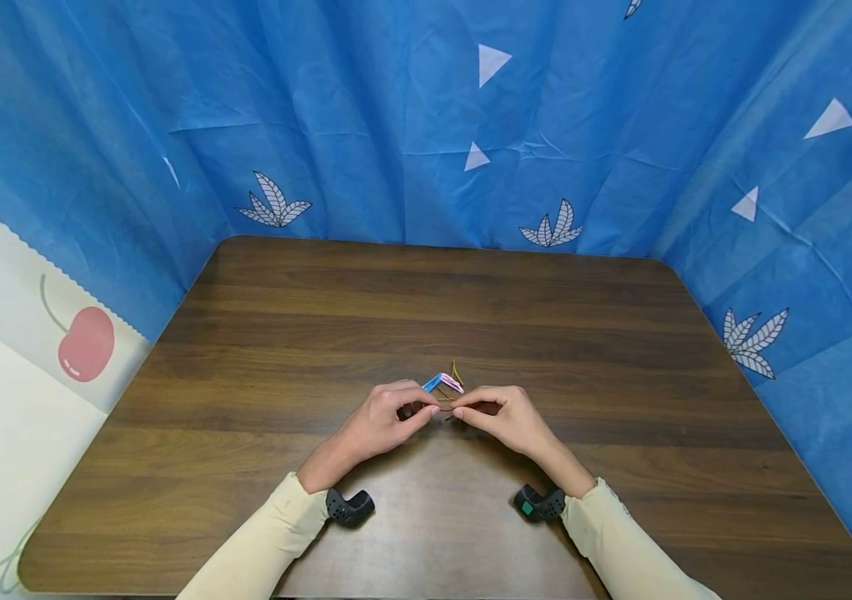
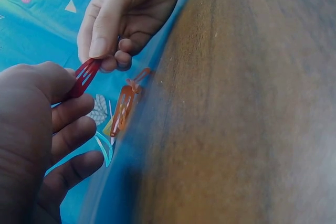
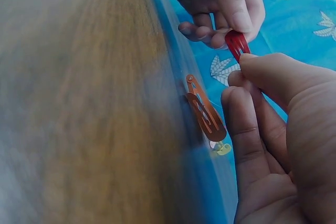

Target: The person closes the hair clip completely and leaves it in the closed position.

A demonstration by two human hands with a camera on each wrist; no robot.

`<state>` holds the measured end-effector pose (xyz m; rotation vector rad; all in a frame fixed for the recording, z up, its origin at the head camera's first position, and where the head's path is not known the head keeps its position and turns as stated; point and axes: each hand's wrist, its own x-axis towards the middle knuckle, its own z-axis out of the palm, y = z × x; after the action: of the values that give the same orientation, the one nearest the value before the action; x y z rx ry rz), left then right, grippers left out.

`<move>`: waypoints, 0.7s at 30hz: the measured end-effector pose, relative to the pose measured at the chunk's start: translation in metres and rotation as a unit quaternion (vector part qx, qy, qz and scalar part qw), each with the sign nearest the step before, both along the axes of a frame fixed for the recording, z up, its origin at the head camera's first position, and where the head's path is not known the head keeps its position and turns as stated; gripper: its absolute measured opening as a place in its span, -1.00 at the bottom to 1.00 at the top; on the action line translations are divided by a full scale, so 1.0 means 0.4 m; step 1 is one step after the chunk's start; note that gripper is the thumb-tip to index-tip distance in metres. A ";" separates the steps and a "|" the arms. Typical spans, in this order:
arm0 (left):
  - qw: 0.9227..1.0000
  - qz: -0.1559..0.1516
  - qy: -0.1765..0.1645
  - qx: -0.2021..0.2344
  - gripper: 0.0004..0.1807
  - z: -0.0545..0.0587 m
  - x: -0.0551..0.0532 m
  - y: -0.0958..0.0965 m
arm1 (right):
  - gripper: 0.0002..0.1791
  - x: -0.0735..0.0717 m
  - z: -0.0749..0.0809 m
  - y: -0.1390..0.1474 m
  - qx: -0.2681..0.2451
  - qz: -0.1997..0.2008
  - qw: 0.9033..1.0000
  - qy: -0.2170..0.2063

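A small red snap hair clip (image 2: 80, 85) is stretched between my two hands. My left hand (image 1: 384, 421) pinches one end of it between thumb and forefinger, its other fingers loosely bent. The opposite end is pinched by my right hand (image 1: 504, 419). Just beyond the fingertips, an orange snap hair clip (image 3: 217, 131) lies on the table, its leaf apparently raised. Behind it are a blue clip (image 1: 433, 382), a pink clip (image 1: 452, 382) and a yellow clip (image 1: 458, 372), partly overlapped in the wrist views.
The brown wooden table (image 1: 283, 333) has rounded corners. A blue curtain (image 1: 396, 125) with leaf and triangle prints hangs along its far and right sides. Both wrists wear a black band, such as the left band (image 1: 349, 508).
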<state>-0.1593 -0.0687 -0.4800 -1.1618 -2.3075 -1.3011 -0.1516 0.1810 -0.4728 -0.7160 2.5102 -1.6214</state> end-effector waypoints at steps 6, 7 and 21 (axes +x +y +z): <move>1.000 0.003 -0.017 0.002 -0.94 0.002 0.002 0.001 | -0.86 -0.001 -0.002 0.005 -0.022 0.014 0.999 -0.028; 1.000 0.004 -0.020 0.002 -0.94 0.002 0.002 0.001 | -0.85 0.000 -0.002 0.006 -0.025 0.019 0.999 -0.030; 1.000 0.009 -0.018 0.001 -0.87 0.002 0.002 0.005 | -0.86 -0.001 0.002 0.008 -0.006 -0.005 1.000 -0.011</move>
<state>-0.1583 -0.0669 -0.4793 -1.1247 -2.3347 -1.3285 -0.1518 0.1841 -0.4722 -0.6842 2.4958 -1.6403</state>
